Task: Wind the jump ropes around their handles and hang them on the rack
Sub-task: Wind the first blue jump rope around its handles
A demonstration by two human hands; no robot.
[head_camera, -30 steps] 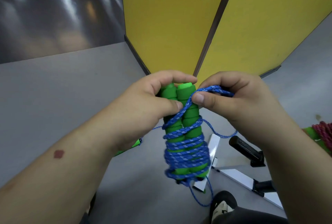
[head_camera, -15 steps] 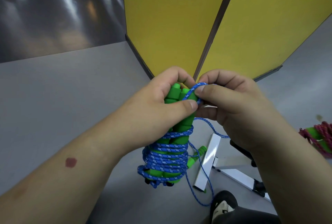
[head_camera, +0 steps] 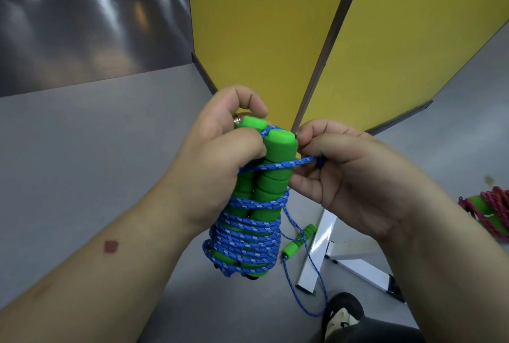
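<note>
Two green foam handles [head_camera: 276, 166] stand upright side by side in my left hand [head_camera: 217, 161], which grips their upper part. A blue rope [head_camera: 245, 238] is coiled many times around their lower half. One strand crosses the handles near the top and runs right into my right hand [head_camera: 355, 177], which pinches it taut between thumb and fingers. A loose length of blue rope [head_camera: 308, 287] hangs down to the floor.
On the grey floor below lie another green handle [head_camera: 300, 240], white bars of a rack base [head_camera: 319, 254], and my shoe [head_camera: 341, 315]. A wound pink rope with green handles [head_camera: 490, 210] lies at the right edge. Yellow wall panels [head_camera: 261, 26] stand ahead.
My right hand has drawn the blue strand from the handle tops down and to the right, across the handles. The bundle has risen slightly and turned more upright.
</note>
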